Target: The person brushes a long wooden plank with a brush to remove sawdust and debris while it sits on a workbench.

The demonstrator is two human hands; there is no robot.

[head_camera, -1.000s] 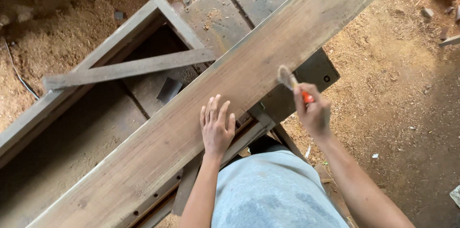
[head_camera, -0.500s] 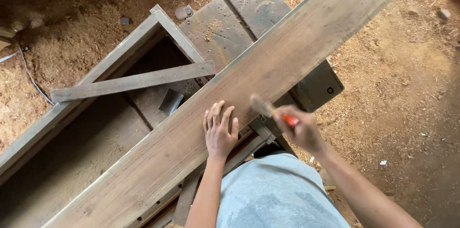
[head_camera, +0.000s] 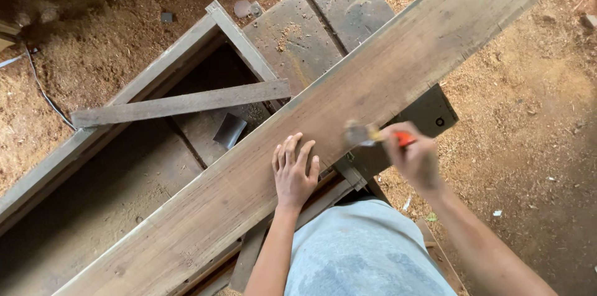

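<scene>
Plank [head_camera: 261, 165] is lying diagonally across the bench [head_camera: 323, 16], left hand [head_camera: 293, 171] pressing flat on it with fingers spread, right hand [head_camera: 415, 158] beside it gripping a blurred brush [head_camera: 364, 134]; steadier strokes would likely coat better.

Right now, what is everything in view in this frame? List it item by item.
long plank: one, grey-brown wood, lying diagonally from lower left to upper right across the machine table
machine table: one, dark worn metal, under the plank
wooden frame: one, grey, left of the table
slat: one, grey wood, lying across the frame
sawdust: reddish brown, covering the ground all around
cable: one, dark, on the sawdust at left
brush: one, orange handle, blurred, over the plank's near edge
shirt: one, pale blue-grey, bottom centre
left hand: flat on the plank, fingers spread
right hand: gripping the brush
</scene>
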